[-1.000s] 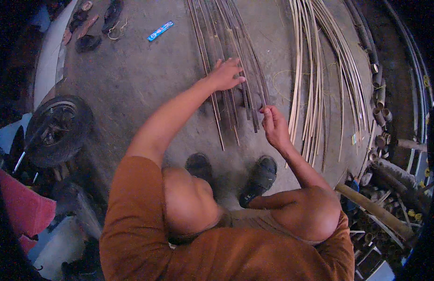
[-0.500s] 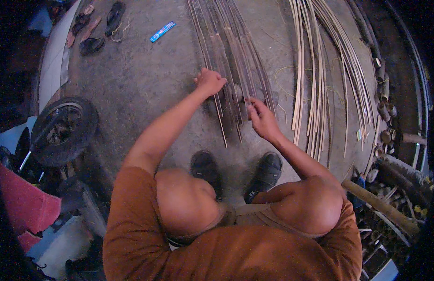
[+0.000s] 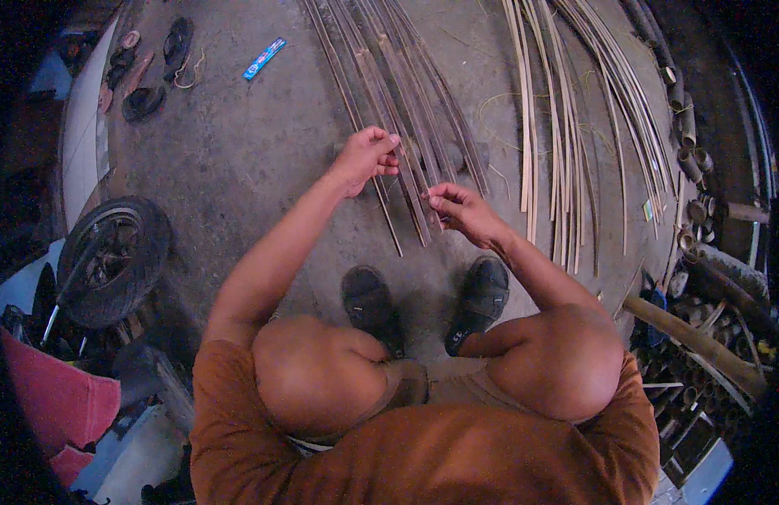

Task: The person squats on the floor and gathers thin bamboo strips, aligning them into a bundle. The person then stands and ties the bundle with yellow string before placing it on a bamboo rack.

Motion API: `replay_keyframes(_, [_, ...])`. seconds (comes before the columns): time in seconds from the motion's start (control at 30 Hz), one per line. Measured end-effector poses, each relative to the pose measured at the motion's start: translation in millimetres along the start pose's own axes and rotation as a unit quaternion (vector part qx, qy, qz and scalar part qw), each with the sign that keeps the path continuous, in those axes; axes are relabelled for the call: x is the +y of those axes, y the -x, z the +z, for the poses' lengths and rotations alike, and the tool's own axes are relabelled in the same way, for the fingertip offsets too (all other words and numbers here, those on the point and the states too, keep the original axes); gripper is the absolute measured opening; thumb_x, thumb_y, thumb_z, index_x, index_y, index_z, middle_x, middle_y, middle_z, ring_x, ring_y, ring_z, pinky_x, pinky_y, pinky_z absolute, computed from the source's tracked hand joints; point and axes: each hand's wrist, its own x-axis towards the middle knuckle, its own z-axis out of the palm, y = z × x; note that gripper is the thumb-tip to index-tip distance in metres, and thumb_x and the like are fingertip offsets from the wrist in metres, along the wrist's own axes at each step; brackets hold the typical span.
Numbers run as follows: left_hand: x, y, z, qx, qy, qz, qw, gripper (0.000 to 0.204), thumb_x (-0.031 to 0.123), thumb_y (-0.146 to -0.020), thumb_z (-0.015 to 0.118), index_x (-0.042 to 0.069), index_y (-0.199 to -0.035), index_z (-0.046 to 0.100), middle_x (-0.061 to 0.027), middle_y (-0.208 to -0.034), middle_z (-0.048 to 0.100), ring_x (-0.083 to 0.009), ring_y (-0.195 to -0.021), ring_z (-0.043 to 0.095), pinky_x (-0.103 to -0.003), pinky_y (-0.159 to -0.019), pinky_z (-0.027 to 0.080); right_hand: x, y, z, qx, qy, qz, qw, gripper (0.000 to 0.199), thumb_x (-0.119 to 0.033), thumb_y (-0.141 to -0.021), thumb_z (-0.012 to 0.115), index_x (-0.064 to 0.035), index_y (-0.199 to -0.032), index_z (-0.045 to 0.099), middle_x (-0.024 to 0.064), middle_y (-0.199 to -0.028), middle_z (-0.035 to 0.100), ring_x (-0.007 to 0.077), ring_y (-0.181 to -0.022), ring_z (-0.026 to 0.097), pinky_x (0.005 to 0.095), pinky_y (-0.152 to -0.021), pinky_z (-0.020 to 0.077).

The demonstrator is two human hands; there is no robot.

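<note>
Several long, thin dark-brown strips (image 3: 362, 61), which look like split bamboo, run away from me across the floor in a loose bundle. My right hand (image 3: 467, 214) pinches one of these strips near its close end, thumb against the fingers. Farther up the bundle, my left hand (image 3: 368, 160) is closed, its curled fingertips and thumb at the edge of a dark strip. The near ends of the bundle stop a little beyond my dark sandals (image 3: 372, 305). A dark block-like support (image 3: 475, 157) lies under the strips, partly hidden by them.
Pale strips (image 3: 527, 126) lie in groups to the right. Bamboo tubes (image 3: 688, 160) and a stacked pile line the right edge. At left stands a wheel with a tyre (image 3: 112, 263); beyond it lie loose sandals (image 3: 177, 46) and a blue packet (image 3: 265, 59).
My left hand has turned, its fingers now curled at the strips' edge. My right hand has come slightly nearer and left along the bundle. The whole view has shifted a little.
</note>
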Motion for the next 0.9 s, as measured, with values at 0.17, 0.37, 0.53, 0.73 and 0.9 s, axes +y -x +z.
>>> replay_keyframes(0.17, [11,9,9,0.017,0.064,-0.049,0.997,0.026,0.026,-0.094,0.059,0.002,-0.102,0.054,-0.0087,-0.09,0.059,-0.0195,-0.072,0.062,-0.034,-0.066,0.057,-2,-3,1,-0.017,0.119,-0.061,0.991,0.026,-0.021,-0.091,0.065,-0.0076,-0.111,0.057,-0.0009,-0.092,0.059,0.0086,-0.082,0.056,0.0253,-0.071,0.0475])
replay_keyframes(0.37, [-1,-2,-1,0.009,-0.016,0.007,1.0,0.021,0.022,-0.094,0.058,0.002,-0.099,0.056,-0.0076,-0.087,0.059,-0.0182,-0.071,0.062,-0.032,-0.064,0.057,1,-4,5,-0.013,0.122,-0.06,0.991,0.034,-0.014,-0.089,0.066,-0.0045,-0.119,0.053,0.0,-0.088,0.061,0.0093,-0.08,0.057,0.0255,-0.069,0.0488])
replay_keyframes(0.53, [0,0,-2,-0.018,-0.007,0.002,1.0,0.02,0.021,-0.093,0.06,0.002,-0.098,0.056,-0.0068,-0.085,0.06,-0.0166,-0.07,0.062,-0.031,-0.062,0.057,-6,-1,1,-0.027,0.068,-0.032,0.997,0.038,-0.012,-0.089,0.064,-0.0047,-0.124,0.051,0.001,-0.088,0.063,0.0094,-0.078,0.058,0.0251,-0.069,0.0496])
replay_keyframes(0.73, [-4,2,-1,-0.016,0.008,0.004,1.0,0.02,0.021,-0.093,0.06,0.002,-0.099,0.056,-0.0068,-0.084,0.06,-0.0157,-0.07,0.062,-0.031,-0.063,0.057,-14,2,6,-0.035,0.068,-0.01,0.997,0.033,-0.012,-0.089,0.063,-0.0044,-0.12,0.054,0.002,-0.089,0.064,0.0092,-0.075,0.058,0.0241,-0.066,0.0489])
replay_keyframes(0.9, [0,3,1,-0.001,0.002,0.011,1.0,0.025,0.023,-0.093,0.061,0.001,-0.104,0.057,-0.0081,-0.086,0.062,-0.0147,-0.07,0.062,-0.029,-0.063,0.056,-13,-7,-10,-0.076,0.147,-0.056,0.985,0.025,-0.014,-0.087,0.063,-0.005,-0.11,0.056,0.0004,-0.087,0.063,0.0078,-0.073,0.056,0.0235,-0.061,0.0445])
